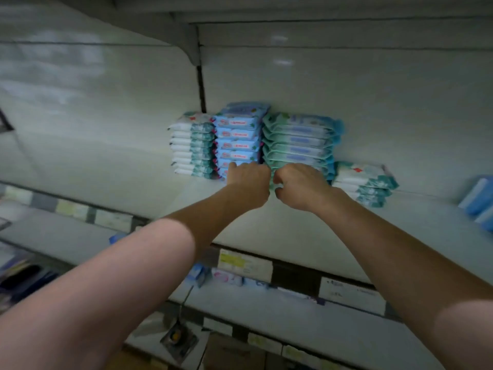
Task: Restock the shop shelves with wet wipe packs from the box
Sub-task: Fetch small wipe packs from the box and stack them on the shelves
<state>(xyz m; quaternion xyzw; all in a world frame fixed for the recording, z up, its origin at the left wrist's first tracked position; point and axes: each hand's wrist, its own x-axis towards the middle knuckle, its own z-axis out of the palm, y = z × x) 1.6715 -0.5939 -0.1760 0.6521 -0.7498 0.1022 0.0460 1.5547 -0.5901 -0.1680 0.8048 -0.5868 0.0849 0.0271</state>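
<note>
Two bare forearms reach up and away over the lower shelf (293, 313) and the price labels (244, 261) along the front edge of the shelf (266, 225) above it. The hands meet almost knuckle to knuckle at the back of that shelf. The left hand (248, 182) lays its fingers against the lowest packs of the blue stack (237, 137); I cannot tell whether it grips one. The right hand (301, 185) curls its fingers and thumb round the near end of a green pack (272, 182) at the foot of the green stack (298, 140). The wet wipe stacks stand side by side, touching, against the back panel (346, 84). A white-and-teal stack (192, 145) stands left of the blue one. A short stack (365, 182) sits right of the green one. More blue packs (477, 198) lie at the shelf's right edge.
</note>
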